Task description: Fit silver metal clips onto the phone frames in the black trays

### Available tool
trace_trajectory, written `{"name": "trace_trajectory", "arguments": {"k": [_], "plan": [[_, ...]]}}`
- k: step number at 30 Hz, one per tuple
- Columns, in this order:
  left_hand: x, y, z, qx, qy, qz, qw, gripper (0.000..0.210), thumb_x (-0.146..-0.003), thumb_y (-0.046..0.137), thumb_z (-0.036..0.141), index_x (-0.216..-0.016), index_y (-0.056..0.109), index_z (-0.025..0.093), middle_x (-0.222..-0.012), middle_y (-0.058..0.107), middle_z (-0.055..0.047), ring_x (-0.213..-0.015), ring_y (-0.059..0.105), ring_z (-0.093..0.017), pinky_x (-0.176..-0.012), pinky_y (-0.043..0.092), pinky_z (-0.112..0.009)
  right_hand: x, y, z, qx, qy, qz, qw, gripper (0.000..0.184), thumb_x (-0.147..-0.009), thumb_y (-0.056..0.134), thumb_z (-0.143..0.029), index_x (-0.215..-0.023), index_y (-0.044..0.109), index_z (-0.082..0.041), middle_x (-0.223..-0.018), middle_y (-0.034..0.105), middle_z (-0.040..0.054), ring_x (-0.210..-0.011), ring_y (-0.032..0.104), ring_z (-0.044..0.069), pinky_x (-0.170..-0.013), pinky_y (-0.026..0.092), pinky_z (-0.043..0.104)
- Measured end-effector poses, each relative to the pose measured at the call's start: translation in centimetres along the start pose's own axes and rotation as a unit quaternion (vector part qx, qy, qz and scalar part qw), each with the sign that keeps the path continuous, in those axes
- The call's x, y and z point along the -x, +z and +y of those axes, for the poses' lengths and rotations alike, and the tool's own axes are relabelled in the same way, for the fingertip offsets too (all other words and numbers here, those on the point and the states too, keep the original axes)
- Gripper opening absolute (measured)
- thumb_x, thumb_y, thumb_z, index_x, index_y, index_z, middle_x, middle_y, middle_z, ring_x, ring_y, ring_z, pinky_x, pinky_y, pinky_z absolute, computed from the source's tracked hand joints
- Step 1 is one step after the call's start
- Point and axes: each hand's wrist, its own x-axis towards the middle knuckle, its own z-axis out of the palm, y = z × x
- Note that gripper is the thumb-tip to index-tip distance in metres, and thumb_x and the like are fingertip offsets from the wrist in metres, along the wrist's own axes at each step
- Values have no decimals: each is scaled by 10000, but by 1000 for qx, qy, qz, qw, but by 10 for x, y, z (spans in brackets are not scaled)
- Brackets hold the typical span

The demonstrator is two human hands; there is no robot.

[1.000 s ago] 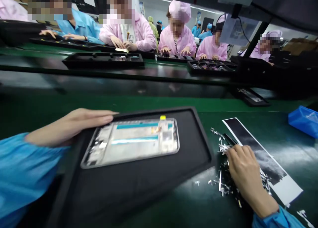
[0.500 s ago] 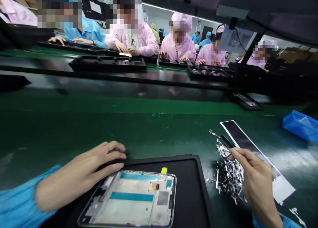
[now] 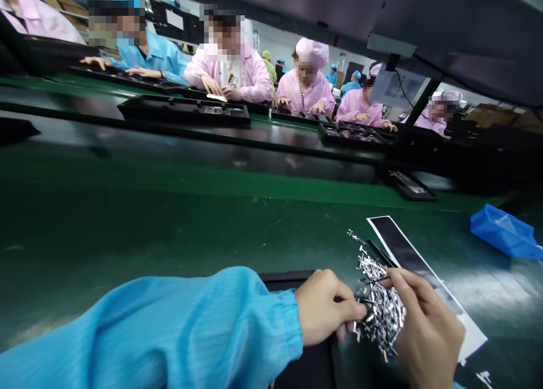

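Observation:
My left hand [image 3: 328, 310] reaches across to the left edge of a pile of small silvery metal pieces [image 3: 384, 315]. Its thumb and fingers are pinched together; whatever lies between them is too small to make out. On the pile's right side, my right hand [image 3: 430, 324] is closed, thumb against forefinger, on a thin dark strip-like piece [image 3: 377, 279] whose kind I cannot tell. Below my left wrist shows part of a black tray [image 3: 309, 366]. My blue sleeve covers most of it, and the device frame on it is almost wholly hidden.
A long black-and-white printed sheet [image 3: 424, 276] lies right of the pile, with a blue plastic bin [image 3: 503, 230] beyond. Farther back are a small black tray [image 3: 409, 184] and parts trays [image 3: 186, 111] on a raised ledge. Several co-workers sit opposite. A dark shelf [image 3: 339, 4] overhangs.
My left hand has left the device frame and swung right to the metal pieces, its spread fingers now pinched. My right hand stays by the pile. The view has shifted slightly.

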Motion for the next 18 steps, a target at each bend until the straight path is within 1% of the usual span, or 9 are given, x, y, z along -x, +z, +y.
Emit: {"name": "trace_trajectory", "arguments": {"k": [2,3,5,7,9,11,13,16,18], "plan": [[-2,4,2,171,-44,-26,984,314,-794,380,286,-584,526,105,-521,533,0,-427,488,-68,-488,370,-183,4,-4,-1,78,-160,3,984,141,-657,584,-188,-797,596,-204,-758,597,18,-782,537,176,-819,370,362],[-3,5,4,245,-62,-28,967,333,-803,363,297,-584,516,98,-526,536,-7,-418,487,-63,-474,362,-179,6,-6,-2,124,-262,-31,956,208,-669,555,-136,-863,583,-205,-773,600,14,-786,545,168,-839,366,365],[-4,6,6,327,-78,-11,942,356,-798,375,315,-562,513,87,-504,536,-17,-409,485,-64,-466,353,-181,8,-10,-3,201,-425,-120,874,314,-699,491,-82,-989,532,-196,-799,607,20,-786,559,160,-852,378,366],[-5,6,6,358,-84,5,930,327,-758,438,297,-520,508,84,-459,519,-12,-397,474,-69,-464,354,-188,10,-13,-4,242,-487,-185,819,341,-723,473,-98,-1049,496,-192,-852,608,38,-806,565,170,-833,410,358],[-5,6,5,368,-89,30,925,252,-704,497,244,-507,510,86,-431,494,8,-393,450,-61,-458,342,-181,12,-13,-4,261,-495,-201,804,338,-736,487,-139,-1066,485,-211,-905,599,43,-835,562,188,-805,437,359],[-3,3,3,358,-85,54,928,200,-675,513,206,-514,519,88,-424,477,21,-398,429,-53,-457,327,-171,14,-12,-5,253,-499,-219,799,348,-730,512,-159,-1069,483,-231,-927,592,35,-827,567,186,-779,457,341],[0,-2,2,318,-62,69,943,189,-680,496,194,-526,529,88,-422,468,24,-388,409,-52,-449,315,-176,15,-9,-6,222,-486,-228,814,344,-720,527,-153,-1050,496,-242,-915,596,26,-798,575,180,-768,463,332],[8,-9,-1,145,18,110,983,200,-705,473,190,-544,547,99,-475,508,5,-422,428,-73,-464,322,-200,17,-3,-10,142,-380,-193,894,253,-732,493,-127,-956,544,-233,-857,605,20,-784,571,178,-768,450,349],[16,-11,-3,-48,140,180,972,202,-745,443,178,-612,581,114,-555,537,-8,-506,460,-93,-514,338,-218,18,1,-12,67,-241,-194,949,159,-744,479,-140,-844,570,-223,-796,598,17,-753,563,164,-696,459,302]]}}
